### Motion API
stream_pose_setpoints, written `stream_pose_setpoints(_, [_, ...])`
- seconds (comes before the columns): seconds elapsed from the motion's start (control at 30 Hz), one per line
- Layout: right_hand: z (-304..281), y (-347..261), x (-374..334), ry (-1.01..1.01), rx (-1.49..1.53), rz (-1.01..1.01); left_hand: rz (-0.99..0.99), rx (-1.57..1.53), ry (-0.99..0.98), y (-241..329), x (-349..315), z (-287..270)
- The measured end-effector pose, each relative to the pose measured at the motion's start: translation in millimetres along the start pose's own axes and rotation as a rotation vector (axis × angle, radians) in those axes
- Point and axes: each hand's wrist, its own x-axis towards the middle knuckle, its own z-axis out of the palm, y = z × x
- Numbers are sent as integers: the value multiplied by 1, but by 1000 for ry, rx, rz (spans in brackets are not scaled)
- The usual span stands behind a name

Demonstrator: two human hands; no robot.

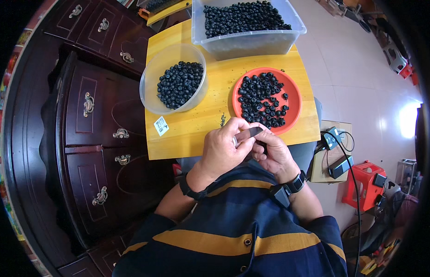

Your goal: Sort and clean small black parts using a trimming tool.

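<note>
My left hand (225, 147) is closed in a pinch on a flat, dark, blade-like strip (250, 133). Its tip points right, toward my right thumb. My right hand (276, 154) has its fingers curled and pressed together, against the left fingertips; a small dark thing shows between them, too hidden to name. Just beyond both hands lies a shallow red-orange plate (292, 108) with small black round pieces (259, 94), some showing a hole. To the left, a clear round tub (148, 92) holds more of these black pieces.
A large clear plastic bin (252, 46) full of black pieces stands at the back of the yellow wooden table (187, 136). A white label (161, 125) and dark crumbs (222, 120) lie there. Dark drawers (99, 138) flank the left; a red stool (362, 184) and cables stand right.
</note>
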Motion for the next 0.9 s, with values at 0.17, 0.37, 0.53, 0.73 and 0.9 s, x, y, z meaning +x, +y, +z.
stream_pose_setpoints(0.17, [-3,3,1,-30,11,11,13,-41,-16,-3,-1,-1])
stream_pose_setpoints(0.37, [-5,7,2,-29,53,-49,40,-91,3,-6,-4,-2])
stream_pose_setpoints(0.53, [-7,3,-1,-18,-35,-142,-10,-101,-38,-14,-3,-14])
stream_pose_setpoints(0.73, [-4,0,-3,-40,-72,-132,8,-31,-138,-17,2,-18])
stream_pose_setpoints(0.9, [-5,-2,-4,-84,-86,-97,65,-37,-132,-13,6,-15])
